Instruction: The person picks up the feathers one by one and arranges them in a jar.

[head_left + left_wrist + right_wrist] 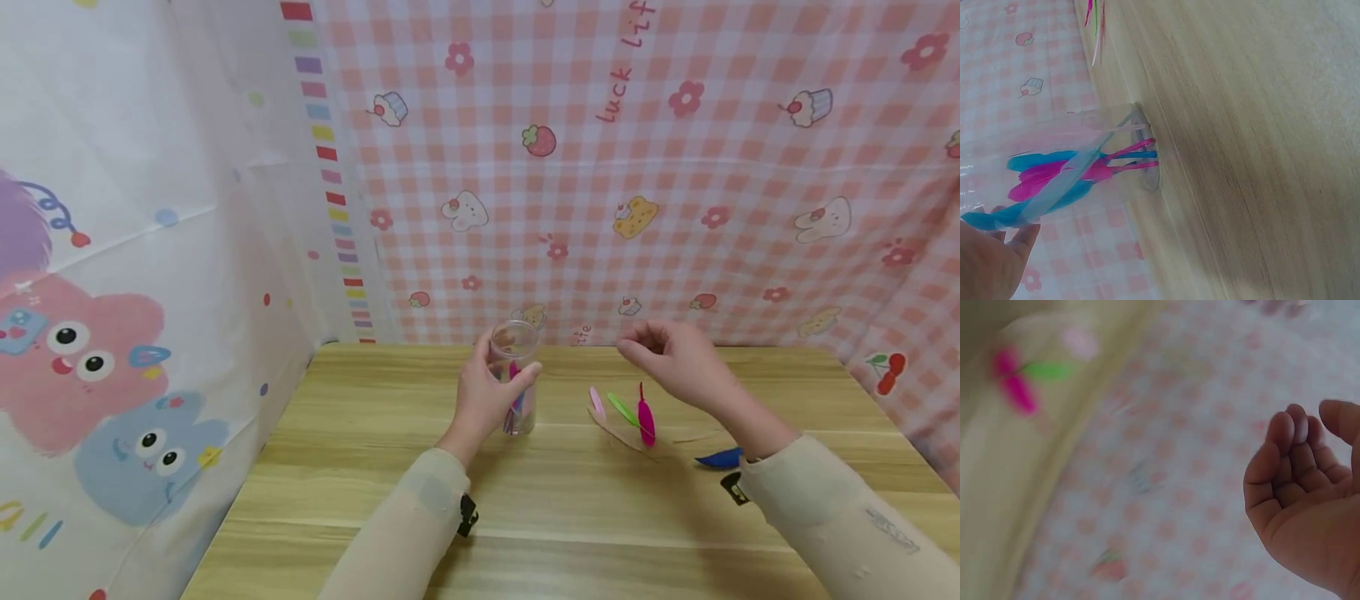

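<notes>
My left hand (483,393) grips a clear plastic cylinder (531,415) that stands upright near the back of the table. Inside are several feathers (1041,180), magenta and blue, with their quills pointing down at the base. To the right my right hand (678,362) hovers above the table, fingers loosely curled; the right wrist view shows nothing in its palm. Below and left of it lie a light pink feather (597,403), a green feather (622,409) and a magenta feather (647,423). Near the right wrist rests a dark blue feather (720,458), partly hidden by the sleeve.
Thin brownish strands (693,438) lie among the loose feathers on the wood-grain table (570,517). A pink checked cloth (585,183) hangs right behind the table's back edge. On the left hangs a white cloth (195,275) with cartoon figures.
</notes>
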Demonstrator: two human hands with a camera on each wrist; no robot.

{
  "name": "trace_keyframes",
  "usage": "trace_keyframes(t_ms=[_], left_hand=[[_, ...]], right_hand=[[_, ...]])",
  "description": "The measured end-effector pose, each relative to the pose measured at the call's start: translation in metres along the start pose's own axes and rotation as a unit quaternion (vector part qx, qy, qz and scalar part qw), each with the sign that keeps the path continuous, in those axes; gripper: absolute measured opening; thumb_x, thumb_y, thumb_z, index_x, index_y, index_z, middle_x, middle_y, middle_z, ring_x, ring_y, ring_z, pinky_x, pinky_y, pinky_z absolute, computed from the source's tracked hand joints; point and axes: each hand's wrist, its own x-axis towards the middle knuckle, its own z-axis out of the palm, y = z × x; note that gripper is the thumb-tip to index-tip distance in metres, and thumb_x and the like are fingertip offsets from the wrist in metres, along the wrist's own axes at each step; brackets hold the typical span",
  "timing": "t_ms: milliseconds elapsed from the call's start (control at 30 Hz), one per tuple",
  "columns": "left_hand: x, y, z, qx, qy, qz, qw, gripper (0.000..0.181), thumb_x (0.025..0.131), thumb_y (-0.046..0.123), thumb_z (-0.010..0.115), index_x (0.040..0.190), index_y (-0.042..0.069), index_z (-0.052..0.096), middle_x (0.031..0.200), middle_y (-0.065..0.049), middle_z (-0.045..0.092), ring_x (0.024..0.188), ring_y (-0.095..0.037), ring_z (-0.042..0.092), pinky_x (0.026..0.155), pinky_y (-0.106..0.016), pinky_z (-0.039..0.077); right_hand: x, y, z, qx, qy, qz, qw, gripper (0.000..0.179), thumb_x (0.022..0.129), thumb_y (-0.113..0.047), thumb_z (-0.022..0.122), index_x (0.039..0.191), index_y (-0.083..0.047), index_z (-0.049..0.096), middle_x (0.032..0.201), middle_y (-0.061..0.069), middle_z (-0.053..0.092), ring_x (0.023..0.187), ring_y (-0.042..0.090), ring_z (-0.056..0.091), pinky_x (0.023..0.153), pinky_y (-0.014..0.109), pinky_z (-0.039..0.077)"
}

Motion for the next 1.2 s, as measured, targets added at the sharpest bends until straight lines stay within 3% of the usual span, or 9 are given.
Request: trace_keyframes(t_ms=[300, 467, 700, 900, 1100, 1200], left_hand=[[0.0, 0.001, 0.0, 0.009, -0.003, -0.015, 0.9998, 0.085, 0.09, 0.046, 0.086, 0.16, 0.023, 0.044, 0.138, -0.01, 0.069, 0.129, -0.029, 0.067, 0.111, -0.051, 0.057], [0.0, 0.001, -0.001, 0.011, 0.003, -0.02, 0.9997, 0.085, 0.09, 0.046, 0.086, 0.16, 0.024, 0.043, 0.138, -0.013, 0.069, 0.129, -0.035, 0.067, 0.109, -0.055, 0.058], [0.0, 0.0, 0.003, 0.015, 0.001, -0.004, 0.9999, 0.079, 0.091, 0.042, 0.086, 0.156, 0.019, 0.047, 0.135, -0.01, 0.071, 0.128, -0.031, 0.068, 0.11, -0.052, 0.058], [0.001, -0.001, 0.004, 0.005, 0.0, -0.01, 0.9999, 0.079, 0.091, 0.041, 0.086, 0.157, 0.022, 0.047, 0.138, -0.012, 0.07, 0.129, -0.03, 0.067, 0.112, -0.052, 0.057], [0.0, 0.0, 0.002, 0.0, -0.001, -0.01, 0.9999, 0.08, 0.09, 0.041, 0.087, 0.157, 0.02, 0.047, 0.139, -0.014, 0.07, 0.129, -0.032, 0.067, 0.112, -0.054, 0.057], [0.0, 0.001, 0.001, -0.003, -0.003, -0.011, 0.9999, 0.081, 0.09, 0.041, 0.087, 0.157, 0.018, 0.047, 0.139, -0.014, 0.069, 0.13, -0.033, 0.067, 0.112, -0.056, 0.056]], right_hand=[[-0.041, 0.112, -0.009, -0.128, -0.078, 0.018, 0.9886, 0.021, 0.104, -0.019, 0.07, 0.11, 0.001, 0.073, 0.099, 0.008, 0.077, 0.089, 0.021, 0.072, 0.076, 0.043, 0.062], [-0.062, 0.146, -0.006, -0.219, -0.066, -0.019, 0.9733, 0.021, 0.095, -0.02, 0.08, 0.105, -0.001, 0.075, 0.089, 0.003, 0.074, 0.081, 0.019, 0.07, 0.072, 0.046, 0.062], [-0.067, 0.154, 0.017, -0.308, -0.045, -0.083, 0.9468, 0.023, 0.088, -0.022, 0.087, 0.104, -0.009, 0.077, 0.092, 0.002, 0.077, 0.08, 0.022, 0.074, 0.073, 0.049, 0.064], [-0.058, 0.15, 0.033, -0.348, -0.025, -0.142, 0.9264, 0.007, 0.089, -0.017, 0.084, 0.091, -0.017, 0.077, 0.084, -0.004, 0.072, 0.076, 0.022, 0.072, 0.071, 0.047, 0.063], [-0.052, 0.15, 0.043, -0.383, -0.009, -0.183, 0.9052, 0.02, 0.086, -0.008, 0.08, 0.075, -0.021, 0.07, 0.073, -0.007, 0.062, 0.069, 0.018, 0.065, 0.067, 0.043, 0.06], [-0.051, 0.151, 0.048, -0.386, 0.011, -0.197, 0.9012, 0.021, 0.084, -0.004, 0.079, 0.072, -0.019, 0.069, 0.071, -0.005, 0.062, 0.068, 0.019, 0.065, 0.066, 0.043, 0.06]])
